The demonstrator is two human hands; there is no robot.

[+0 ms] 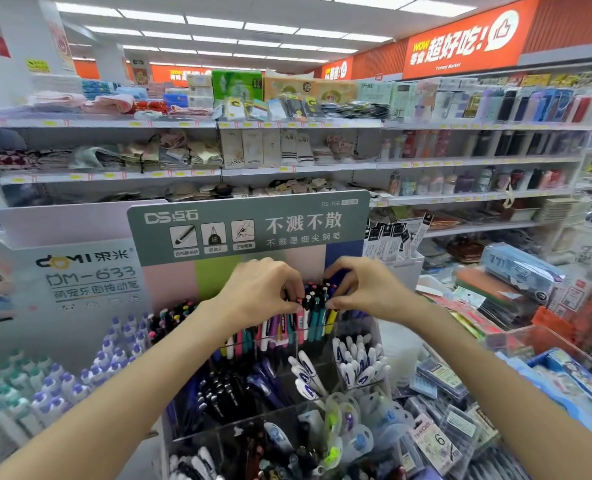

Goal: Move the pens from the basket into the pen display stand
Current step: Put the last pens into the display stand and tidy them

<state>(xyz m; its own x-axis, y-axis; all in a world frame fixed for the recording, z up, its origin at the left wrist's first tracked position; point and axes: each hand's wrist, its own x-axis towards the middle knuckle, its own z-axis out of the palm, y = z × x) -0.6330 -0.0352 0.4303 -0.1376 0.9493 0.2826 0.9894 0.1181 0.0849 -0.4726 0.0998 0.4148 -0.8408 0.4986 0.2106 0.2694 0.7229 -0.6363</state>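
Both hands meet over the far row of the stand [353,336]. The left hand [259,292] and right hand [363,289] pinch the tops of upright pens [313,311] standing in a far compartment.

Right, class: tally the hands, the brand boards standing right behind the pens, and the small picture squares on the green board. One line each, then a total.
Hands: 2, left hand and right hand, both pinching pens
Brand boards: 2, green board and white board
Picture squares: 3
Total: 7
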